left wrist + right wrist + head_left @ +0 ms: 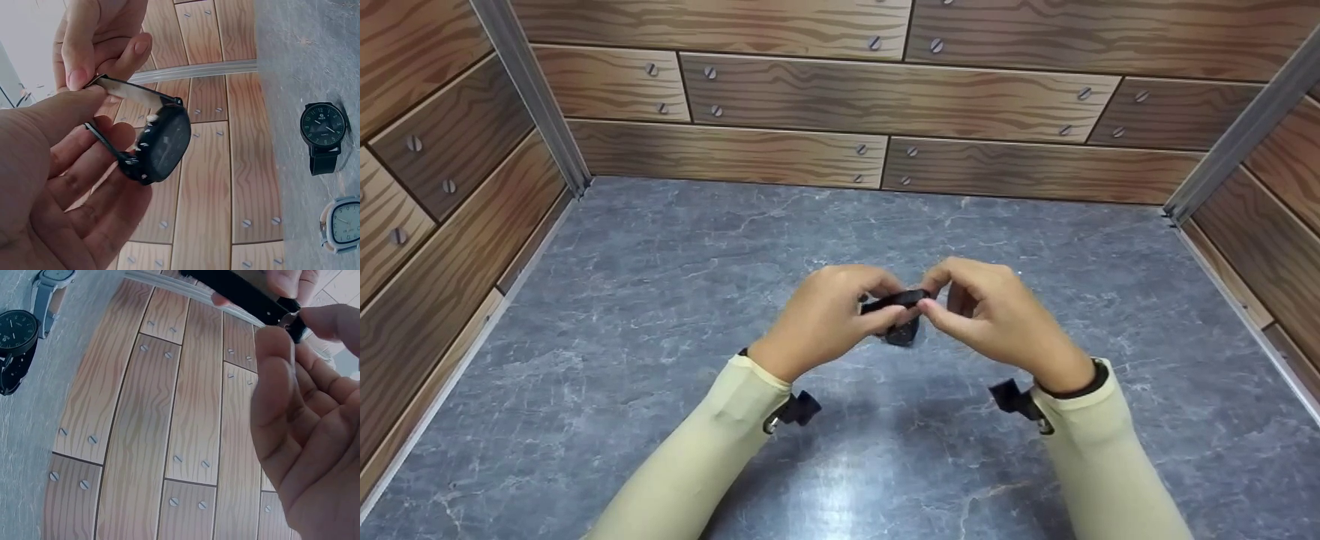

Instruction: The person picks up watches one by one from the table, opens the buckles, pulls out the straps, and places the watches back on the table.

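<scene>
A black wristwatch [169, 140] with a squarish case is up off the table between both hands. The left hand [826, 319] grips its strap, thumb on one side and fingers curled beneath, while the case hangs below. In the left wrist view the dark dial faces away from the palm, and the strap's inner side looks pale. At the strap's end, the right hand [1001, 319] pinches the buckle area between thumb and forefinger. The right wrist view shows the black strap [242, 292] running into that pinch, with the left hand's fingertips behind it.
A round black watch [322, 126] lies on the grey marbled tabletop [660, 270]. Beside it is a pale blue, squarish watch [346, 224]. Wood-patterned panels [810, 90] wall in the back and both sides, with metal posts [529, 82] at the corners.
</scene>
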### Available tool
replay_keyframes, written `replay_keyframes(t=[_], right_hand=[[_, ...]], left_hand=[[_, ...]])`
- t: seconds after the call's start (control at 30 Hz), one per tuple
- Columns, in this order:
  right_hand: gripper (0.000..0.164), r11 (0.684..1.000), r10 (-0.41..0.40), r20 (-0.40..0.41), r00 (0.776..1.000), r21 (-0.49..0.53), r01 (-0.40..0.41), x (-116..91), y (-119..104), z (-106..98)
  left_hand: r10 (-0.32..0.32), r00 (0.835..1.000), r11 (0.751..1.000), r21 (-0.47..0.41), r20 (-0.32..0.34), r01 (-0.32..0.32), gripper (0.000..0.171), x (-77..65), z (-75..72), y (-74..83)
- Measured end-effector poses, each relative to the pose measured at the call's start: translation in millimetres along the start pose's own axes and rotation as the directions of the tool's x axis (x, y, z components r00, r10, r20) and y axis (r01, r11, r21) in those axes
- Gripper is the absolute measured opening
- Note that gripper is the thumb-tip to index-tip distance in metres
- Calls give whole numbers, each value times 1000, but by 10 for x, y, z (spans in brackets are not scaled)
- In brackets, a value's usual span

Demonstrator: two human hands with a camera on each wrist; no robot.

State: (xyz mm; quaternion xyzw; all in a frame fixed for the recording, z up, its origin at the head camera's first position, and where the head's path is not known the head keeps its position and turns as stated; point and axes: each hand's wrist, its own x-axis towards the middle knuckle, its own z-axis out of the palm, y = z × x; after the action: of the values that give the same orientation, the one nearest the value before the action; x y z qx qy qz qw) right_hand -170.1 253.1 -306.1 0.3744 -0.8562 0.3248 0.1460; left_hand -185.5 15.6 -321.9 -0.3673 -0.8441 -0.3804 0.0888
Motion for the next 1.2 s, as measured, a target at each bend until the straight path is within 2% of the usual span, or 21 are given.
replay_keyframes(t=[0.13,0.3,0.53,0.73,0.97,1.2], right_hand=[[9,999,29,-10,1000,37,-29,5,13,-8],[11,996,25,-28,999,92,-22,-2,5,-17],[8,981,50,-26,998,187,-44,-1,-17,-29],[8,981,75,-6,997,178,-73,-5,-13,-27],[10,990,69,-22,997,121,-65,0,-20,-15],[18,995,37,4,999,88,-37,-4,-45,-5]], left_hand=[[-34,999,998,-58,35,36,15,3,4,-7],[-76,995,988,-127,67,84,16,1,-9,10],[-97,993,978,-180,69,108,19,9,-9,14],[-91,992,968,-225,84,108,18,5,18,-1],[-64,995,937,-338,81,88,19,-9,17,-2],[0,999,964,-266,32,9,12,-8,20,-2]])
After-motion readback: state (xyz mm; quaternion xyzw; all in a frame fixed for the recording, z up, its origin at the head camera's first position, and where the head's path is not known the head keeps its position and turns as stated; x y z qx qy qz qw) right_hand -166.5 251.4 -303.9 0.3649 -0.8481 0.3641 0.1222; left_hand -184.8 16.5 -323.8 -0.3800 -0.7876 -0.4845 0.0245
